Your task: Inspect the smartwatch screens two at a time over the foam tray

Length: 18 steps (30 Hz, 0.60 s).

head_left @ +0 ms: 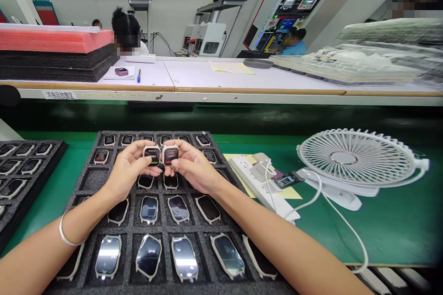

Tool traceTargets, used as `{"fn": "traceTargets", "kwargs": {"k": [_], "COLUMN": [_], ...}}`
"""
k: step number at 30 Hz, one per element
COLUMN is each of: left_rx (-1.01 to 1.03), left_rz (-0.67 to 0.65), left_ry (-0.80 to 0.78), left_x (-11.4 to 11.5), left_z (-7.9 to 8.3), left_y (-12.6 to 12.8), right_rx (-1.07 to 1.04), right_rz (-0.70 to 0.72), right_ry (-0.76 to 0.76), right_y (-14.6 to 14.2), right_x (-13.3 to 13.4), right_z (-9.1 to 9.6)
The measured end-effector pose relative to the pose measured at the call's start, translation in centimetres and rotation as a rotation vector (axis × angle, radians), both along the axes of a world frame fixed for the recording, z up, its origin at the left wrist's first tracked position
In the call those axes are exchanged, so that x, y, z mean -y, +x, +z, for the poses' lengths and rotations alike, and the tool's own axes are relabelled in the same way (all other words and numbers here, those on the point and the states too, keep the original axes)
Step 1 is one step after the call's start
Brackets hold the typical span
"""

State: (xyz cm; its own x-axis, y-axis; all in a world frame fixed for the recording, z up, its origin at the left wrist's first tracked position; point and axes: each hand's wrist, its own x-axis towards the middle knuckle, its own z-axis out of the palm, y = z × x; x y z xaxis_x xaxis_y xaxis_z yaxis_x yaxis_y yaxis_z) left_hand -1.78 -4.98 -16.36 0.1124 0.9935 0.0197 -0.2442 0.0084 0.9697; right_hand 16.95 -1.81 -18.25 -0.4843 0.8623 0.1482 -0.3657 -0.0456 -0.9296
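Note:
My left hand (126, 170) is closed on a small smartwatch body (152, 155) with a lit screen, held above a black foam tray (90, 179). My right hand (194, 166) grips a second smartwatch body (170, 154) right beside the first, the two almost touching. Both screens face me and show dark displays with coloured marks. The foam tray beneath holds several more watch bodies (149, 209) in its pockets, most with dark glossy screens. A silver bangle (64, 233) sits on my left wrist.
A second foam tray (20, 166) of watch bodies lies at the left. A white power strip (258, 184) with plugs and a white desk fan (356, 159) stand on the green mat at the right. Beyond a long white bench (242, 78), other people sit working.

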Motion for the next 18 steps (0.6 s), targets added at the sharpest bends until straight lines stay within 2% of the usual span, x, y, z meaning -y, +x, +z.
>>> {"fn": "traceTargets", "kwargs": {"k": [11,18], "left_rx": [-0.030,-0.059], "left_rz": [0.021,0.021], "left_ry": [-0.004,0.041], "left_x": [-0.14,-0.37], "left_z": [-0.06,-0.32], "left_y": [0.13,0.04], "right_rx": [0.000,-0.038], "right_rz": [-0.009,-0.128], "right_ry": [-0.013,-0.105], "right_y": [-0.18,0.01], "right_x": [-0.17,-0.62], "right_z": [-0.21,-0.23]}}
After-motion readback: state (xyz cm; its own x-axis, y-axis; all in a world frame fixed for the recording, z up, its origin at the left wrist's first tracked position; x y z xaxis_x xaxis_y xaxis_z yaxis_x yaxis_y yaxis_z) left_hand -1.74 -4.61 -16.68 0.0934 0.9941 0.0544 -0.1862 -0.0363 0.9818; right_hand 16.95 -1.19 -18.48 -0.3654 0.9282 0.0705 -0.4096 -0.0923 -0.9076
